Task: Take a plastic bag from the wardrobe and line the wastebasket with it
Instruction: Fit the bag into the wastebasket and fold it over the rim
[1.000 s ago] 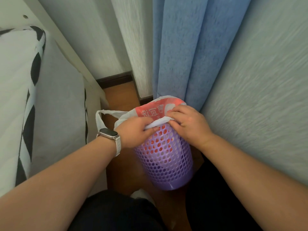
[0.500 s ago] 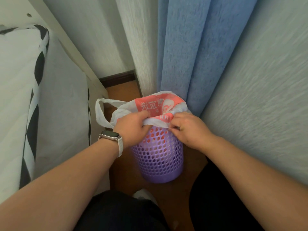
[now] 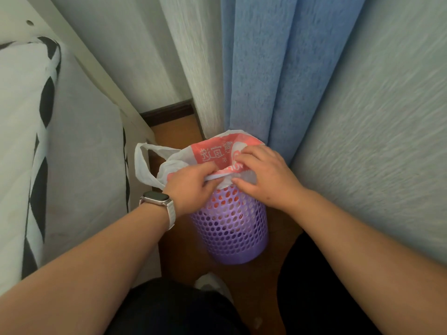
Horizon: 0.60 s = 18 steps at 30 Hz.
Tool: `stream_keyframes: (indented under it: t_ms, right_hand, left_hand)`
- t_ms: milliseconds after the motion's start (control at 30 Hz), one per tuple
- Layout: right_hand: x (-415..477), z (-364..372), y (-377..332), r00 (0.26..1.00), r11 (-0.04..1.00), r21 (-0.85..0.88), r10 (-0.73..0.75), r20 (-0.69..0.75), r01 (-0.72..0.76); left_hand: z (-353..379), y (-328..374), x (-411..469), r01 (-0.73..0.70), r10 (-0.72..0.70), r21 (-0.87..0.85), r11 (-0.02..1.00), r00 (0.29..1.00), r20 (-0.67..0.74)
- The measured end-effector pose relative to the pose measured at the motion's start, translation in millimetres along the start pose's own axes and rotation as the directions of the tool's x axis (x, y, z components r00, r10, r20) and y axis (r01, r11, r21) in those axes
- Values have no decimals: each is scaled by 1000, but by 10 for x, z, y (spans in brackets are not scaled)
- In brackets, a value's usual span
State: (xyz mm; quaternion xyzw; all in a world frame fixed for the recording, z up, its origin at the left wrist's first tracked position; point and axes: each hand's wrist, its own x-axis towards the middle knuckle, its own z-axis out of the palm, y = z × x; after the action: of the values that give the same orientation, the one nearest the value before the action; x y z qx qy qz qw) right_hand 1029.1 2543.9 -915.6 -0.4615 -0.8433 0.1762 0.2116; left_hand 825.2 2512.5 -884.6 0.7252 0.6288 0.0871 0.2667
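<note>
A purple perforated wastebasket (image 3: pixel 232 228) stands on the wooden floor in the corner. A white plastic bag with a red printed panel (image 3: pixel 212 153) sits in its mouth, and red shows through the holes. My left hand (image 3: pixel 191 187), with a watch on the wrist, grips the bag's near edge at the rim. My right hand (image 3: pixel 263 175) pinches the bag's edge on the right side of the rim, fingers spread over the plastic. One bag handle loops out loose to the left. The basket's rim is hidden under hands and bag.
A bed with a grey sheet (image 3: pixel 79 153) and a black-and-white pillow (image 3: pixel 21 117) runs close along the left. A blue curtain (image 3: pixel 278 68) hangs right behind the basket, and a textured wall (image 3: pixel 387 141) closes in on the right. Only a narrow floor strip (image 3: pixel 176 131) is open.
Both hands stayed on the bag at the rim. My right hand slid up and over the bag's top, and the bag spread a little wider over the basket's mouth.
</note>
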Motion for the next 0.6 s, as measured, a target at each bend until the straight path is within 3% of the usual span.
stream_keyframes:
  t_ms: [233, 400, 533, 600]
  right_hand:
    - [33, 34, 53, 1000, 998, 63, 27, -7, -26]
    - [49, 102, 35, 997, 999, -5, -49, -64, 49]
    - [40, 130, 34, 996, 993, -82, -88, 22, 90]
    - [22, 116, 12, 992, 992, -77, -96, 77, 102]
  left_hand:
    - [-56, 21, 22, -64, 65, 110, 992, 998, -7]
    - [-115, -37, 21, -228, 293, 359, 905, 946, -137]
    - [-96, -122, -39, -308, 359, 446, 840, 933, -32]
    - [-69, -116, -72, -294, 295, 446, 845, 953, 69]
